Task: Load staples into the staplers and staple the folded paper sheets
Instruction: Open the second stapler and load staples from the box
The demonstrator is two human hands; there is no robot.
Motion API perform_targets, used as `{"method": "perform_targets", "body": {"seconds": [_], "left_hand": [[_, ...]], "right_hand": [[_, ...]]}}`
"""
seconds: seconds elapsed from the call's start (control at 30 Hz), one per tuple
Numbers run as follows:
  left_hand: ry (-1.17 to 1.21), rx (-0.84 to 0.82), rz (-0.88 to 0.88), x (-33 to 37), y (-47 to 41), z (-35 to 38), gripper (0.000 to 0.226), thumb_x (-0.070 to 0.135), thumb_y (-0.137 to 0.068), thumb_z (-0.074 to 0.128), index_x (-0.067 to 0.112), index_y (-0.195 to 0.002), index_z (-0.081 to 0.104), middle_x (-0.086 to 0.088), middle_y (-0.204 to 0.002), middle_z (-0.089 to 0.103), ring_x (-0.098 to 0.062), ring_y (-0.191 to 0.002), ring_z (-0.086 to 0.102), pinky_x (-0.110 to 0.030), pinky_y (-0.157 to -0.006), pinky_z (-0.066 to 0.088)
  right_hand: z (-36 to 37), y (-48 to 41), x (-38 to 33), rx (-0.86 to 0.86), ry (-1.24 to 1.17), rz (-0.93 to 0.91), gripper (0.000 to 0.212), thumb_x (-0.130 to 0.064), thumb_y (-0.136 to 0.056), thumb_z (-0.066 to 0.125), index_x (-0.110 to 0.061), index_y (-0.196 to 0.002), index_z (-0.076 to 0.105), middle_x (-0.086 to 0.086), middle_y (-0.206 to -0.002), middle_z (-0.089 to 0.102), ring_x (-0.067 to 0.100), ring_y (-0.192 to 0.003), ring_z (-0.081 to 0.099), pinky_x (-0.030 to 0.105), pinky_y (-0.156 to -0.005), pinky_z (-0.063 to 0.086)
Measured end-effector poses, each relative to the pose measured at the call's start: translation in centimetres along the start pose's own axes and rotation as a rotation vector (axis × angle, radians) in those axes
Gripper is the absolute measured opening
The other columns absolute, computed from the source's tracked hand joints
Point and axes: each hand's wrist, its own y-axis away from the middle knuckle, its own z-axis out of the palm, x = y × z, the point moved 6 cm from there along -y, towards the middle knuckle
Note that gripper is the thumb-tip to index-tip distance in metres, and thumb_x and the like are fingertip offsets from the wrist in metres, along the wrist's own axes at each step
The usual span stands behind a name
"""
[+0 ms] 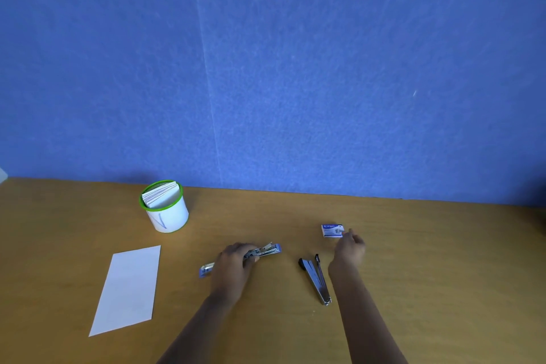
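Presently, step in hand: loading is under way, judging by both staplers lying opened out and no sheet being stapled yet.
Left hand (235, 263): is gripping the blue stapler (266, 250) round its middle, fingers curled over it, pinning it to the table (428, 260).
Blue stapler: is lying opened flat, its ends sticking out on either side of that hand.
Right hand (348, 248): is reaching forward with fingers loosely extended and holding nothing that shows.
Staple box (332, 230): is sitting just beyond the right fingertips, slightly to their left; whether they touch it cannot be told.
Black stapler (314, 278): is lying spread open between the two hands, nearer the right wrist.
Paper sheet (127, 289): is lying flat, well to the left of the left hand.
Cup (170, 219): is standing beyond the sheet, holding the folded paper sheets (161, 193).
Next move: likely calling for a fine pinch to draw a staple strip from the box and seat it in the blue stapler's open channel.
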Motion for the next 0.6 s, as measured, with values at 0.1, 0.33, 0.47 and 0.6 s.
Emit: {"method": "perform_targets", "body": {"seconds": [0.1,0.33,0.47,0.6], "left_hand": [[0.078,0.032,-0.017,0.4,0.4,-0.7,0.018,0.016,-0.085,0.066,0.016,-0.102,0.071,0.003,-0.089,0.069,-0.019,-0.082,0.062,-0.024,-0.07,0.041],[0.212,0.091,0.015,2.1,0.5,-2.1,0.019,0.009,-0.085,0.066,0.014,-0.103,0.071,0.003,-0.089,0.069,-0.017,-0.082,0.061,-0.025,-0.073,0.047],[0.132,0.177,0.077,3.7,0.9,-3.3,0.021,0.016,-0.083,0.07,0.019,-0.103,0.071,0.003,-0.09,0.069,-0.016,-0.086,0.062,-0.031,-0.071,0.05],[0.088,0.238,0.085,5.0,1.3,-4.2,0.02,0.017,-0.081,0.072,0.022,-0.1,0.073,0.004,-0.089,0.07,-0.017,-0.088,0.063,-0.033,-0.066,0.052]], "right_hand": [[0.8,1.6,0.1,-0.212,-0.028,0.033,0.03,0.005,-0.093,0.047,-0.005,-0.117,0.061,0.011,-0.122,0.063,0.02,-0.102,0.058,0.023,-0.09,0.041],[3.3,8.4,-0.9,-0.667,0.222,-0.196,0.021,-0.002,-0.093,0.05,-0.01,-0.105,0.066,-0.004,-0.086,0.061,0.007,-0.074,0.053,0.019,-0.076,0.044],[3.8,11.4,-2.3,-0.582,0.448,-0.574,0.006,-0.021,-0.088,0.065,-0.019,-0.092,0.069,-0.007,-0.075,0.055,0.002,-0.064,0.047,0.016,-0.064,0.038],[3.6,14.0,-3.7,-0.457,0.517,-0.941,0.006,-0.011,-0.083,0.07,-0.013,-0.088,0.072,0.0,-0.079,0.05,0.001,-0.068,0.047,0.003,-0.063,0.035]]}}
